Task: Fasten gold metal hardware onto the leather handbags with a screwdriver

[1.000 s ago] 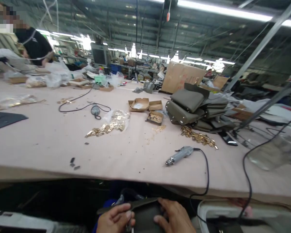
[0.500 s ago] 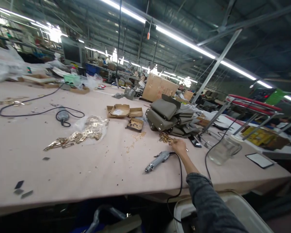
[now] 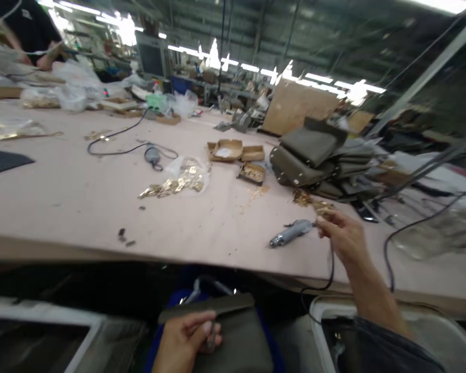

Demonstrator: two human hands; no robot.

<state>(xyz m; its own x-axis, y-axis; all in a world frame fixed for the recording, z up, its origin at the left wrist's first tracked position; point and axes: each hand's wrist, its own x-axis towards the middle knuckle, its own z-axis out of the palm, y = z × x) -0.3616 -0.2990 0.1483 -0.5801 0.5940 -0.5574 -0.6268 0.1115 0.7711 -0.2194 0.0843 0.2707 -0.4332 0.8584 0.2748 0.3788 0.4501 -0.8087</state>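
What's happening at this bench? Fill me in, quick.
A person sits at a long pink worktable. The left hand grips a grey-green bag low at the table's edge. The right hand is over the table beside a grey power tool, fingers pinched, apparently on a small gold fitting from the loose pile. A stack of matching bags, small cardboard boxes and a clear packet of gold parts lie further back. Another person works at the far left.

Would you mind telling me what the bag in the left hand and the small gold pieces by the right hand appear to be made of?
The bag looks like matte olive leather or imitation leather: smooth, stiff, dull. The gold pieces look like polished brass-toned metal, judging by their glint, though blur leaves it open.
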